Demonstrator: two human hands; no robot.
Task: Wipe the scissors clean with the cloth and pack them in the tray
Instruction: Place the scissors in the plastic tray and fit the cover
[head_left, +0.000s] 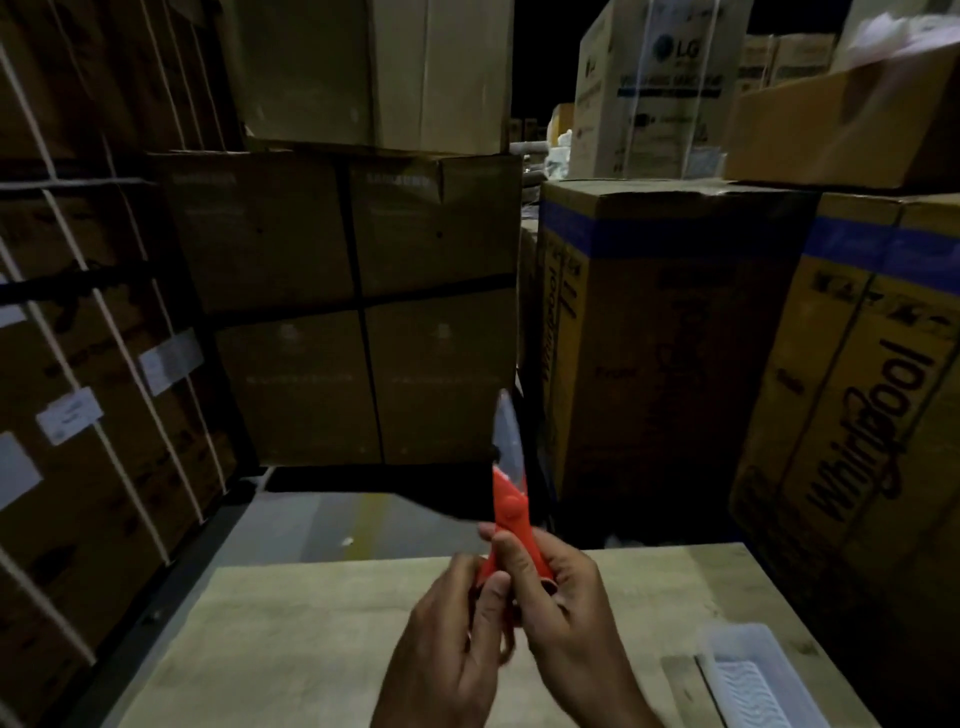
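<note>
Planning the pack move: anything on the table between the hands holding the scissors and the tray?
Head view: bare table only between the scissors and the tray.

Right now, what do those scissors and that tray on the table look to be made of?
The scissors: handles look like matte orange-red plastic; blades look like metal, pale grey with a dull shine, though blurred. The tray: apparently translucent whitish plastic, with a ribbed, slightly glossy floor. Both guesses rest on looks alone.

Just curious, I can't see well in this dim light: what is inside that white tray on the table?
The tray looks empty: only its ridged bottom shows. Its near end runs out of the picture, so that part cannot be checked. The scissors are up in both hands.
</note>
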